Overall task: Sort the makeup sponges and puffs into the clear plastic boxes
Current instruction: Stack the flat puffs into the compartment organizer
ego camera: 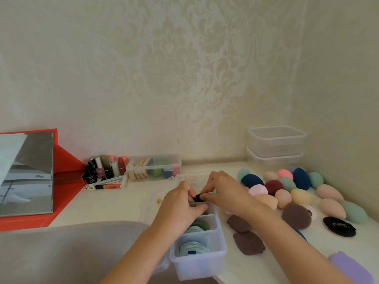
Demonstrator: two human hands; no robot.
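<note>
Desk [114, 208]: three brown puffs [249, 242], two stacked boxes [275, 144]

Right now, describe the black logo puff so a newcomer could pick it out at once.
Start at the heap of egg-shaped sponges on the right. At its near right edge lies a flat round puff. Unlike the plain brown puffs to its left, it is black with a pale scrawled logo.

Cream wallpaper [184, 68] carries a pale damask pattern; the tabletop [114, 203] is off-white. Egg-shaped sponges [301, 196] are navy, maroon, pink, peach, yellow and teal. Brown puffs [296, 215] lie beside a black puff [339, 226] with a white logo. The clear box [199, 263] holds pale blue and green puffs [192, 245]; the pinched piece [198, 197] is black
</note>
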